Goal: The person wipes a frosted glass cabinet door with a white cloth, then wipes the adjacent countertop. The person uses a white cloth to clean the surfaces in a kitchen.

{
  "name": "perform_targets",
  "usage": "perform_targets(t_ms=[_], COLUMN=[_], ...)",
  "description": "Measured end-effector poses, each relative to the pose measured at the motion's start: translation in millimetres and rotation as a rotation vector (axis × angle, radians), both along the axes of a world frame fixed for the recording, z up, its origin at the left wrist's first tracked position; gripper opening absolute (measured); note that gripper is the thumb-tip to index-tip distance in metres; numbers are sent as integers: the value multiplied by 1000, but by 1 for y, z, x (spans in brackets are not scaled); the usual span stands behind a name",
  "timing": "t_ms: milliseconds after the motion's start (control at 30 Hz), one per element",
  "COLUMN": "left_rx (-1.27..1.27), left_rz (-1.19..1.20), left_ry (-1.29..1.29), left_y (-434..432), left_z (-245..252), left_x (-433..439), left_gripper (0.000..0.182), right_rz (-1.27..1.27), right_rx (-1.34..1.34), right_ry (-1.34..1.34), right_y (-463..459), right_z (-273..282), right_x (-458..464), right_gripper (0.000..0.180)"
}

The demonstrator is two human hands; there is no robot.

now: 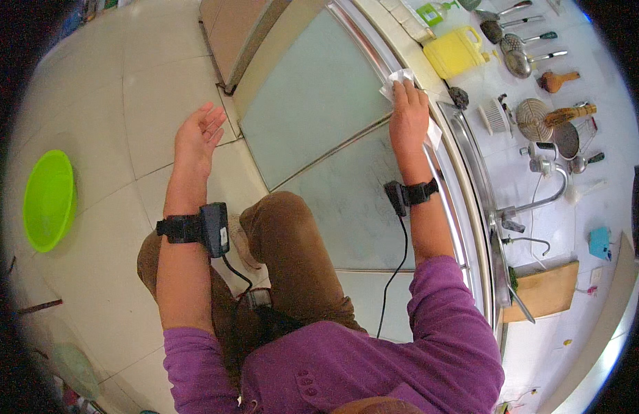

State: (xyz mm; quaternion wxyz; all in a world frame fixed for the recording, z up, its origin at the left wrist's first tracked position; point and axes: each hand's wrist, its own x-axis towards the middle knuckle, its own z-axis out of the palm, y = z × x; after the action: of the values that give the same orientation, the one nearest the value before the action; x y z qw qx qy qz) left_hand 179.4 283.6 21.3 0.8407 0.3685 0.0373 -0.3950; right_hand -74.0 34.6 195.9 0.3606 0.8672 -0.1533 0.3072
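My right hand (408, 116) presses a white paper or cloth wipe (401, 78) against the top edge of the cabinet front, just under the counter. Part of the wipe sticks out beyond my fingers and below the palm. My left hand (200, 134) is in the air over the tiled floor, fingers apart and slightly curled, holding nothing. Beside my right hand are the frosted, pale green cabinet doors (309, 98) with metal trim; the lower one bears dark smudges. Black straps with small devices sit on both forearms.
A stainless sink (462, 134) with a faucet (557, 186) lies beyond the cabinet edge. A yellow jug (456, 52) and a green bottle (433, 13) stand on the counter. Utensils hang on the wall. A cardboard-brown panel (236, 36) stands ahead; a green basin (49, 202) sits on the floor.
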Motion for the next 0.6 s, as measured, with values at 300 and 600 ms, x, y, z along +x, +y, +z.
perform_targets(t_ms=[300,600], left_rx=[-58,-67], left_rz=[-1,31], left_ry=[38,25], left_y=[2,15], left_z=[11,21], left_x=[0,6], left_gripper=[41,42], right_rz=[-73,-126], right_rx=[-11,-193], right_ry=[59,81], right_y=[-46,-90], right_z=[4,-1], right_x=[97,190], right_gripper=[25,7])
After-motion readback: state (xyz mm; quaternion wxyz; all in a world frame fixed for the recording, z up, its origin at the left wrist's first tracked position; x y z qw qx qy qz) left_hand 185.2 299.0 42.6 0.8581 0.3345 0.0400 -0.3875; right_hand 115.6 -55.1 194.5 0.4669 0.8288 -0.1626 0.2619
